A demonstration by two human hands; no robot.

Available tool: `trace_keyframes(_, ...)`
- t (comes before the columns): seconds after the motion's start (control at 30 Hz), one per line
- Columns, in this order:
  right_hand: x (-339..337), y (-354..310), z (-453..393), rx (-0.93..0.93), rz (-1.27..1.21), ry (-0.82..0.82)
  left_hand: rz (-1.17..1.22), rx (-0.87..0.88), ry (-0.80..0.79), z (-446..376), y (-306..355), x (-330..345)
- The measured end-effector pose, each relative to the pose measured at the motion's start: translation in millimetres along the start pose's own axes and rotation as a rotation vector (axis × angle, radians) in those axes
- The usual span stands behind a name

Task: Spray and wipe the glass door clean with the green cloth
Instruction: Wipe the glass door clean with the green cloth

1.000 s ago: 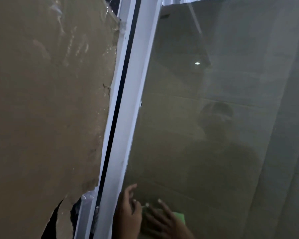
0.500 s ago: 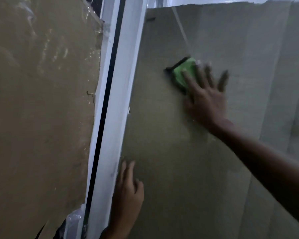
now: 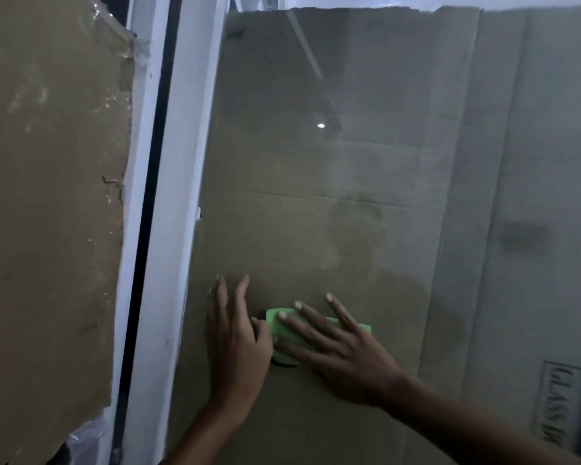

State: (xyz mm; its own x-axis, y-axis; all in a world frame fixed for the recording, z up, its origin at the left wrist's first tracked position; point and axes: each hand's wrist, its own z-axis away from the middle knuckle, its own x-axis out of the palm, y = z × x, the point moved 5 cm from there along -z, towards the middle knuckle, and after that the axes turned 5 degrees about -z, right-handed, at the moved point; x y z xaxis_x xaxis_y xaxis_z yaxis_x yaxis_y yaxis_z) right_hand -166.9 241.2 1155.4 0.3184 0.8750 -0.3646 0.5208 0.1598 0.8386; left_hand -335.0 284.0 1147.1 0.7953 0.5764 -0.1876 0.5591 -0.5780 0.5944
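The glass door (image 3: 316,182) fills the middle and right, with brown cardboard showing behind the pane. The green cloth (image 3: 277,322) lies flat against the lower glass. My right hand (image 3: 342,357) presses it to the pane with fingers spread, covering most of it. My left hand (image 3: 239,344) rests flat on the glass just left of the cloth, fingers up, thumb touching the cloth's edge. No spray bottle is in view.
A white door frame (image 3: 168,229) runs down left of the pane, with a dark gap beside it. Torn cardboard under plastic film (image 3: 47,213) covers the left panel. A printed label (image 3: 571,407) shows at the lower right behind the glass.
My right hand has swept the green cloth down from the upper glass to the lower part, beside my left hand. My left hand has stayed low near the frame.
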Motion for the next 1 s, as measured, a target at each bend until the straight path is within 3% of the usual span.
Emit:
trace_keyframes(0.1,-27,62,3,0.168,0.032,0.088,-0.047,0.176,0.054,-7,37,1)
trace_keyframes(0.27,-90,210,59,0.864,0.031,0.324,-0.074,0.376,0.064,-16,106,17)
trace_keyframes(0.43,-92,214,162,1.243,-0.012,0.467,-0.222,0.387,-0.004,-17,140,43)
trace_keyframes(0.53,-75,176,171,1.242,-0.009,0.458,-0.247,0.330,0.016,-17,147,51)
trace_keyframes(0.67,-57,119,135,0.637,0.021,0.196,-0.218,0.339,0.082,-14,167,50)
trace_keyframes(0.73,-62,127,136,0.508,0.023,0.127,-0.183,0.421,0.071,-9,187,54)
trace_keyframes(0.8,-72,154,148,0.638,0.033,0.165,-0.147,0.494,0.055,0,206,57)
trace_keyframes(0.9,-85,187,193,1.007,0.019,0.317,-0.136,0.595,0.019,21,228,66)
trace_keyframes(1.0,-82,182,255,1.295,-0.037,0.425,-0.136,0.719,-0.031,47,242,83)
